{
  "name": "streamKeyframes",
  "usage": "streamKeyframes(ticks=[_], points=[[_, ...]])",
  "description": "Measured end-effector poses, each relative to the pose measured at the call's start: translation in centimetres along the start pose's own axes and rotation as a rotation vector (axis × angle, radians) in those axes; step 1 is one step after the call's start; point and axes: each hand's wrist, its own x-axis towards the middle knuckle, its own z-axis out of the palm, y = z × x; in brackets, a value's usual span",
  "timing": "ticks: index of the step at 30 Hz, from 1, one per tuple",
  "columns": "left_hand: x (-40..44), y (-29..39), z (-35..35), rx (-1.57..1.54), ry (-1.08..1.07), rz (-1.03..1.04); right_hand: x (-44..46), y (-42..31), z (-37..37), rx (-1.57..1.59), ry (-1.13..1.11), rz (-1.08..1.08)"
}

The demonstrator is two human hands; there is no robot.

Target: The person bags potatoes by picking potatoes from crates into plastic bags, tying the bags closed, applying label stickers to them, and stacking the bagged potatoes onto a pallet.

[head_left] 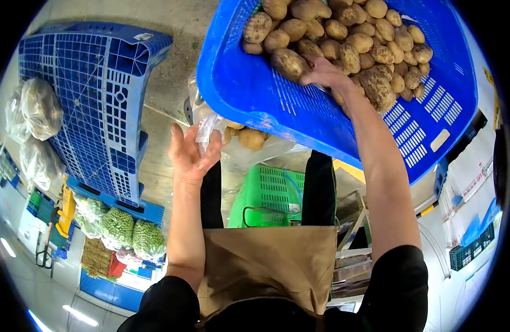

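My left hand [193, 148] pinches the bunched rim of a clear plastic bag [208, 130] between fingers and thumb. The bag hangs beside the near left edge of a blue crate [227, 102], and potatoes [251, 139] show inside it, partly hidden by the crate. My right hand [324, 74] is inside the crate, closed around a large soil-marked potato [289, 65] on the near side of the pile. Its fingertips are partly hidden. More loose potatoes [360, 42] are heaped at the crate's far side.
A blue plastic pallet [86, 105] stands at the left, with filled clear bags [40, 109] beyond it. Bagged green vegetables [118, 228] lie at lower left. Between my legs is a green crate [260, 193]. Wooden slats [351, 265] stand at lower right.
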Motion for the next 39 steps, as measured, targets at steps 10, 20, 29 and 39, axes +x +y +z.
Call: streamKeyframes(ticks=[10, 20, 29, 39], points=[[0.0, -1.6, 0.2, 0.028, -0.164, -0.033, -3.4, -3.6, 0.2, 0.457, 0.061, -0.043], [-0.3, -2.1, 0.3, 0.189, -0.25, -0.096, -28.3, -4.3, -0.7, 0.563, 0.016, -0.387], [-0.4, -0.9, 1.3, 0.205, -0.238, -0.179, -21.3, -2.9, 17.0, 0.657, 0.334, 0.325], [-1.5, -1.9, 0.6, 0.281, -0.088, -0.191, -12.0, 9.4, 20.2, 0.68, 0.812, 0.288]])
